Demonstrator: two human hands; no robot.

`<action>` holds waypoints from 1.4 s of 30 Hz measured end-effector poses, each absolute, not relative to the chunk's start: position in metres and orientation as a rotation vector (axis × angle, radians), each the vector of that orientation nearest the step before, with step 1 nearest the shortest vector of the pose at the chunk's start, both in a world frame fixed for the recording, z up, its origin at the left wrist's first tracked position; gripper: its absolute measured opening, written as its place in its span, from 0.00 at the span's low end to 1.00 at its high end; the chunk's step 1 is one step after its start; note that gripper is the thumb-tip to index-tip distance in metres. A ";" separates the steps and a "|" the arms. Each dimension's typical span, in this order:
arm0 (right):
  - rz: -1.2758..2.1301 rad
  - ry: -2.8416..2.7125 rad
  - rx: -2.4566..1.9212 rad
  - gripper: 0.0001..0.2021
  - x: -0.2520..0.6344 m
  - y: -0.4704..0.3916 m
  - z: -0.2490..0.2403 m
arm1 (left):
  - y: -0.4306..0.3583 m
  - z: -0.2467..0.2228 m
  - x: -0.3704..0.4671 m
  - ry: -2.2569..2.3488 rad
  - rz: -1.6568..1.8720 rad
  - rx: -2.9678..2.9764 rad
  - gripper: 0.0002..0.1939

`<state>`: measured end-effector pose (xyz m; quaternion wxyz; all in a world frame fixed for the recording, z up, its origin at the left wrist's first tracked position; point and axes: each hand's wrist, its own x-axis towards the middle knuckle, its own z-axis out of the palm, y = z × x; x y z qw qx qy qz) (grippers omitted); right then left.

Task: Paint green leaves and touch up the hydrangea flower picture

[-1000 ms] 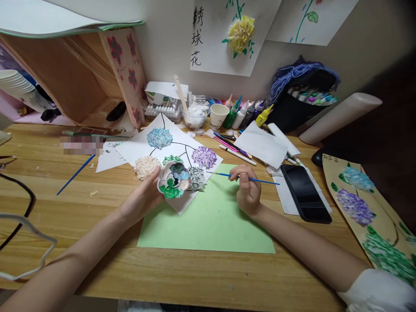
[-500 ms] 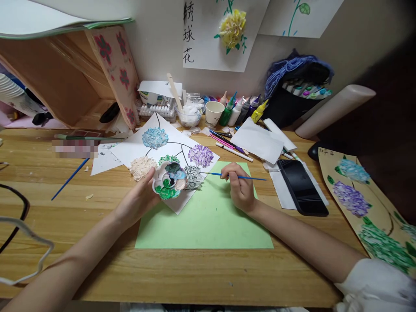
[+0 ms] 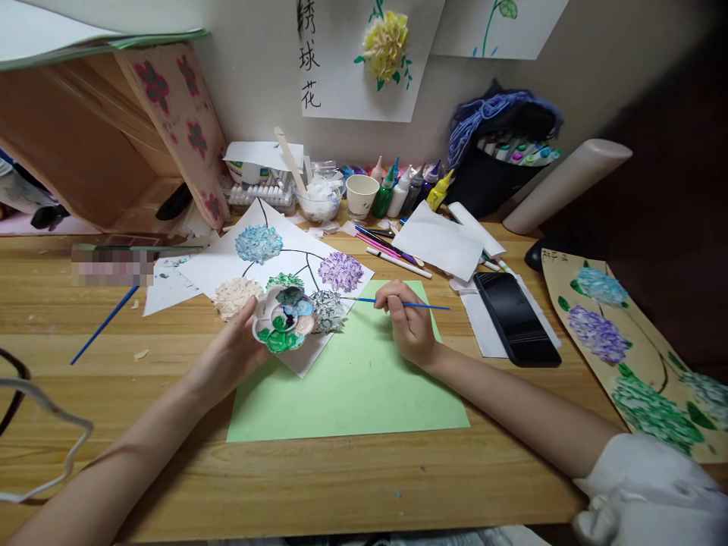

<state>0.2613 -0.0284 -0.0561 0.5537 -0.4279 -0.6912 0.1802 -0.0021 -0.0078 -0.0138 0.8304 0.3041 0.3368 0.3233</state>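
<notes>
My left hand (image 3: 239, 345) grips a flower-shaped paint palette (image 3: 283, 320) by its left edge; its wells hold green, dark grey, blue and peach paint. A thin blue paintbrush (image 3: 418, 305) is pinched in my right hand (image 3: 408, 322), lying nearly level with its tip pointing left beside the grey flower (image 3: 328, 312). Beneath both is a white sheet (image 3: 219, 262) with drawn dark stems and textured flowers in blue (image 3: 258, 243), purple (image 3: 340, 271), cream (image 3: 237, 299) and green (image 3: 285, 280). The palette hides part of that sheet, which overlaps a light green sheet (image 3: 346, 394).
A black phone (image 3: 516, 318) rests on white paper at right, near a tan painted sheet (image 3: 603, 326). Paint bottles (image 3: 403, 189), a paper cup (image 3: 361, 196) and a bowl of white material (image 3: 320, 201) line the back. Another blue brush (image 3: 105, 324) lies at left.
The whole view has shifted, with most things now a little further left in the picture. Both hands keep their hold on the palette and the paintbrush.
</notes>
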 end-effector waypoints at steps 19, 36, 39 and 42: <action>0.259 -1.879 -0.686 0.14 0.264 -0.042 -0.054 | -0.008 -0.016 0.002 0.718 0.682 0.637 0.28; 0.274 -1.854 -0.731 0.14 0.261 -0.042 -0.057 | -0.012 -0.017 0.006 0.684 0.655 0.633 0.28; 0.344 -1.482 -0.853 0.12 0.262 -0.036 -0.060 | -0.011 -0.015 0.004 0.664 0.660 0.639 0.28; 0.502 -1.220 -0.999 0.15 0.264 -0.027 -0.061 | -0.009 -0.013 0.000 0.657 0.684 0.632 0.28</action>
